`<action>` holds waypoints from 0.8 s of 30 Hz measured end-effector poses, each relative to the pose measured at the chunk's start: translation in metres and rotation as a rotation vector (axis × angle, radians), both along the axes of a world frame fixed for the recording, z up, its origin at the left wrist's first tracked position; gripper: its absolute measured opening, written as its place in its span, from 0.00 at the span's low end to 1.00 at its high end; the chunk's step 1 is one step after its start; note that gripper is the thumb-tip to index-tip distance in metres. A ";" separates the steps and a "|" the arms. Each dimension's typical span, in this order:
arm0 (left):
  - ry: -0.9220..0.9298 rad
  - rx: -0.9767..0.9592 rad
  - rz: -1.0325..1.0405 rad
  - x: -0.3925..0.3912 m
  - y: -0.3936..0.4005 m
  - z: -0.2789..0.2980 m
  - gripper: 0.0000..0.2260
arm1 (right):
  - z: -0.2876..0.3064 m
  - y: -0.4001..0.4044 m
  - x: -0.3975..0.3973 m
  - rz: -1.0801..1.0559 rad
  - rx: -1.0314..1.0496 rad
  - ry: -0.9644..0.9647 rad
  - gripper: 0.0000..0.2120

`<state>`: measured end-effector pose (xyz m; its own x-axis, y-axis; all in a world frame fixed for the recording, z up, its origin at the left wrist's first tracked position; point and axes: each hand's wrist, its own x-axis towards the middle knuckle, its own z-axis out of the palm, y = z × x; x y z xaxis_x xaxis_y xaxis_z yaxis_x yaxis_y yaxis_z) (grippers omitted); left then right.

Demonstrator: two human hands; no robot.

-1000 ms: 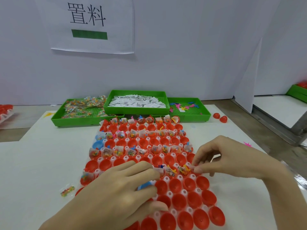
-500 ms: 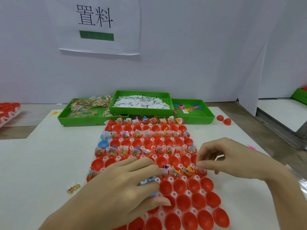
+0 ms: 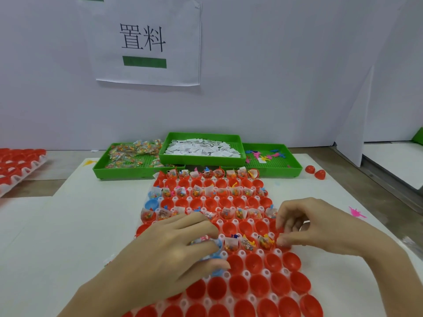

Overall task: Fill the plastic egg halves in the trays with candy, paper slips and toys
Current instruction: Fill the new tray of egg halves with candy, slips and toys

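Observation:
A white tray [image 3: 246,274] holds rows of red egg halves [image 3: 258,263]; the far rows carry candy, slips and toys. My left hand [image 3: 174,252] lies over the tray's middle left, fingers curled round a blue egg half [image 3: 218,245] that is mostly hidden. My right hand [image 3: 315,227] is at the right end of the same row. Its thumb and fingertips pinch a red egg half [image 3: 281,233] there, next to three filled halves [image 3: 248,244]. Green bins at the back hold candy packets [image 3: 132,152], paper slips [image 3: 201,149] and toys [image 3: 265,156].
Another tray of red egg halves [image 3: 20,165] sits at the far left. Two loose red halves [image 3: 315,171] lie right of the bins, and a pink toy [image 3: 356,212] lies on the white mat. A white wall with a paper sign [image 3: 146,42] closes the back.
The view has shifted a little, so everything sits slightly right in the picture. Both hands stay at the same row, and my right thumb and fingers have parted slightly.

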<state>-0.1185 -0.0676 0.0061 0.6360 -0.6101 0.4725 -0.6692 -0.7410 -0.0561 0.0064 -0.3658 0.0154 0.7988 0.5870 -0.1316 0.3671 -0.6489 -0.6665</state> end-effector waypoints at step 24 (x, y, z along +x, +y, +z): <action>0.426 -0.159 0.792 0.157 0.172 -0.014 0.19 | -0.003 0.025 -0.002 -0.094 0.395 -0.186 0.16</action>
